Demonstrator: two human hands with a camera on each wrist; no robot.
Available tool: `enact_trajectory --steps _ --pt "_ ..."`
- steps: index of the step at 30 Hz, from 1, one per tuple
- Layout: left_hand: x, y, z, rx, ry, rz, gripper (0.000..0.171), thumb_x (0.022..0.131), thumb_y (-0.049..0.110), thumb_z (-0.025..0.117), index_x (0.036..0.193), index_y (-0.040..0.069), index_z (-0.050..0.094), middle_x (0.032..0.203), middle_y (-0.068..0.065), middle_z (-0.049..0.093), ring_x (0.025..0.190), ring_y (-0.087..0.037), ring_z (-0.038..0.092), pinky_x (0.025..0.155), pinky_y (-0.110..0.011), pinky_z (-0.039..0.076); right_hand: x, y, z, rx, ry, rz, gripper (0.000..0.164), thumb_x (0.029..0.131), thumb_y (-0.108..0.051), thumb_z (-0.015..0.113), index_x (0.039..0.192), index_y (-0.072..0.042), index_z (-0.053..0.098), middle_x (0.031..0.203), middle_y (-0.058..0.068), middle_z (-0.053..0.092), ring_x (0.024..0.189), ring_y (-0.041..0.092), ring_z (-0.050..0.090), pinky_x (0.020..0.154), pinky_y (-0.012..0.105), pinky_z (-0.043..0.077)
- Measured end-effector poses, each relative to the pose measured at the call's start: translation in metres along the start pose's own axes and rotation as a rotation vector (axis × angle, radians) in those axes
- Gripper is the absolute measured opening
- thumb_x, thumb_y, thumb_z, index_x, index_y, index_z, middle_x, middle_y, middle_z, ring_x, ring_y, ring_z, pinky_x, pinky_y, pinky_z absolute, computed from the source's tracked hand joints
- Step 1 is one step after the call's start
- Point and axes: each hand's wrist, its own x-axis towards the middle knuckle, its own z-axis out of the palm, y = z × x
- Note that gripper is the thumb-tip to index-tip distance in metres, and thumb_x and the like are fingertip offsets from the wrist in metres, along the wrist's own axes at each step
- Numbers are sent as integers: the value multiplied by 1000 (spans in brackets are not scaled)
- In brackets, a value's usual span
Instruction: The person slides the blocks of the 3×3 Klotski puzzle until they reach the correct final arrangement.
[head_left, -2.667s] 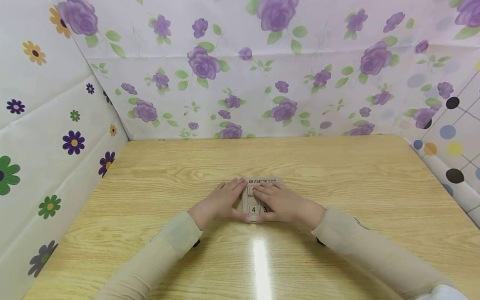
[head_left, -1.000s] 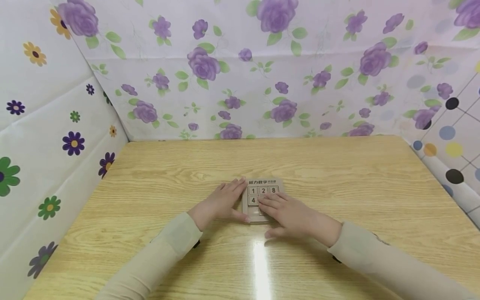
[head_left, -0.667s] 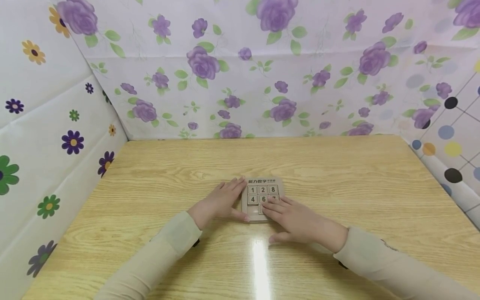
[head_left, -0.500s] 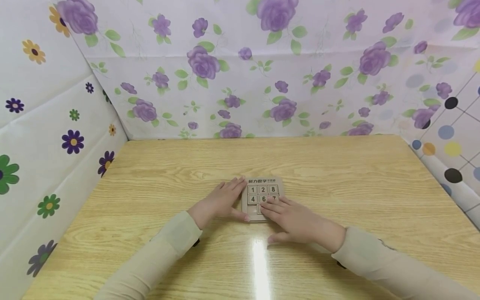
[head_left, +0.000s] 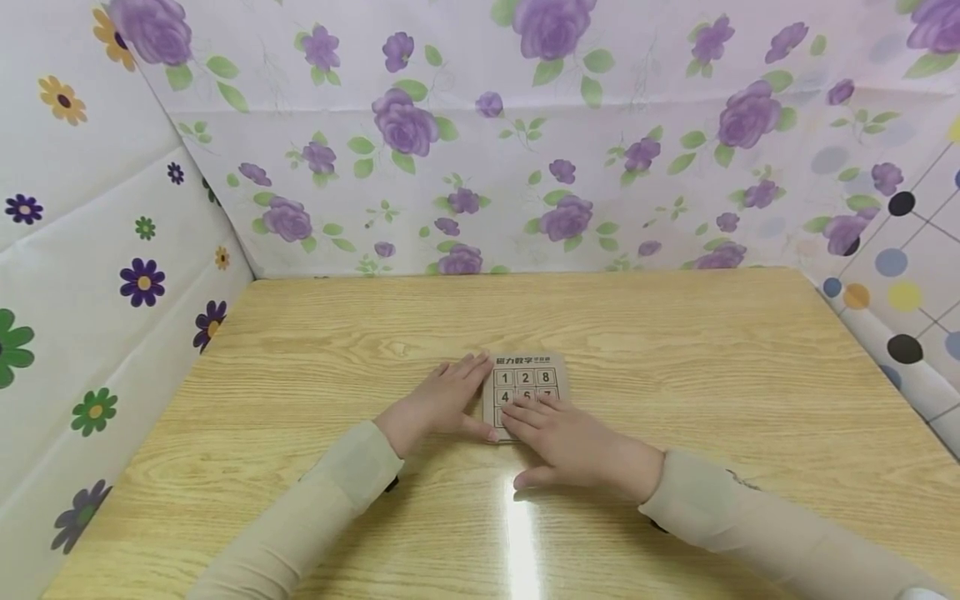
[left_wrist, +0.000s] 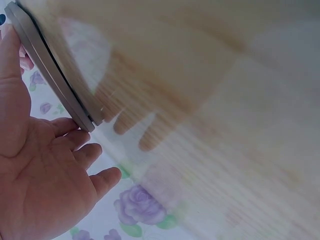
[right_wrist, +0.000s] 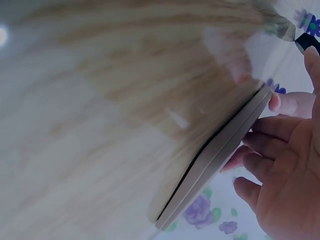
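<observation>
A number sliding puzzle (head_left: 488, 398) lies flat on the table, dark lettering along its far rim. Tiles 1, 2 and 8 form the top row; below them are 4 (head_left: 505, 397), 6 and 7, the latter two partly covered. My left hand (head_left: 441, 402) lies along the left side, index fingertip at the far corner and thumb at the near one. In the left wrist view its fingers touch the puzzle's edge (left_wrist: 50, 70). My right hand (head_left: 573, 442) stretches its fingertips over the bottom row, touching a tile (head_left: 498, 417) at the left whose number is hidden. Its thumb is off the puzzle.
The glossy wooden table (head_left: 360, 325) surrounds the puzzle on all sides. A purple-flowered cloth (head_left: 480, 142) hangs behind it. Patterned sheets flank the left (head_left: 60, 333) and right (head_left: 907, 250). A bright reflection lies in front of the puzzle.
My right fingers have drawn back from the upper rows, then slid left along the bottom row, a tile moving into the left cell. Tile 4 went up a row earlier. My left hand stayed put.
</observation>
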Motion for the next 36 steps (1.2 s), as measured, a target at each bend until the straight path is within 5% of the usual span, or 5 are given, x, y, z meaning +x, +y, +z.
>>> enact_trajectory --steps 9,26,36 --pt "1 -2 1 0 10 8 112 72 63 69 153 7 15 160 -9 10 147 -28 10 119 -50 11 -3 4 3 15 -12 14 83 88 -59 51 145 -2 37 154 12 32 143 30 25 118 48 20" --pt "-1 0 1 -3 -4 -5 112 72 64 69 153 8 15 160 -9 10 147 -26 10 119 -49 11 -40 21 3 45 28 66 79 88 -55 54 142 2 41 149 17 38 140 35 30 114 54 26" --pt "-1 0 1 -3 2 -4 112 72 63 69 153 7 16 160 -9 10 147 -26 10 120 -49 11 -33 19 6 49 35 64 82 87 -59 52 144 -1 39 151 13 36 142 31 28 116 51 24"
